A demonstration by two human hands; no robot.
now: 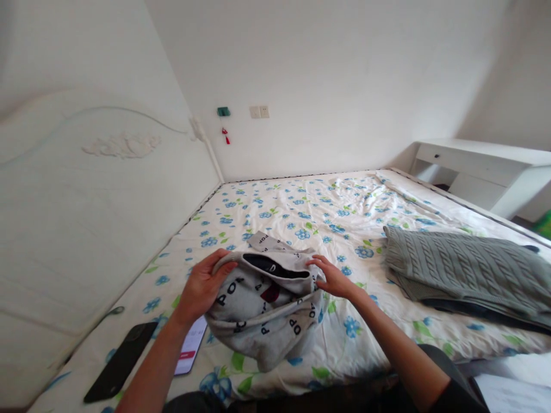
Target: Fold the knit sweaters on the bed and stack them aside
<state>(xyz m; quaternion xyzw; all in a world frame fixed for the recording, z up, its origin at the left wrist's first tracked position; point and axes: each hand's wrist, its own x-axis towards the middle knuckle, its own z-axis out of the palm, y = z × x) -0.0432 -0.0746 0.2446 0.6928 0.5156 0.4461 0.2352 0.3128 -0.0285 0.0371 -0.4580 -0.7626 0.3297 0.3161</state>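
Observation:
A grey knit sweater (267, 321) with black lettering hangs bunched between my hands, just over the near side of the bed. Its ribbed neck opening faces up, and a dark lining with a pale mark shows inside. My left hand (205, 281) is closed on the left end of the collar, thumb on top. At the right end, my right hand (330, 276) grips the collar's edge with bent fingers. Part of the garment lies behind the collar on the sheet. A phone with a lit screen (190, 347) lies partly behind my left forearm.
The bed's floral sheet (301, 209) spreads around the garment. A black phone (123, 361) lies at the near left. To the right sits a grey-green cable-knit garment (465, 272) over dark cloth. Behind are a white headboard (86, 229) and a white desk (477, 166).

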